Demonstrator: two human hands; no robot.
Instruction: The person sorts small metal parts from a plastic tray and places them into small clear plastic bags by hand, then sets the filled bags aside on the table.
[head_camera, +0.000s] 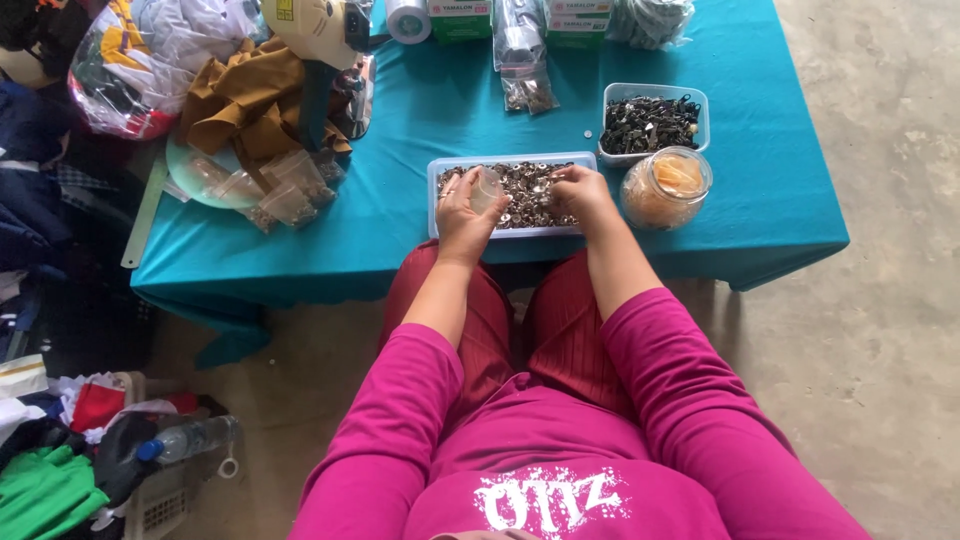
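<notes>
- The left hand (462, 212) grasped a small clear cup (487, 187) and held it tilted over the tray (437, 168).
- The right hand (580, 192) rested on the tray's right half, fingertips pinched among the metal bits (525, 180); whether it gripped one could not be told.
- The tray, shallow, clear and rectangular, sat at the near edge of the bench (420, 100), straight ahead of the person, and was filled with small silver metal bits.
- Just right of the tray stood a round clear jar (667, 187) with pale orange contents.
- Just beyond the jar was a clear tub (652, 122) filled with small dark metal parts.
- Far of the tray lay a small clear bag (529, 92) of dark bits.
- At the left of the bench, several small clear bags (285, 190) lay beside a heap of brown cloth (245, 100).
- At the far edge stood green and white boxes (460, 18).
- On the floor at near left lay a plastic bottle (190, 438) with a blue cap, among clothes.
</notes>
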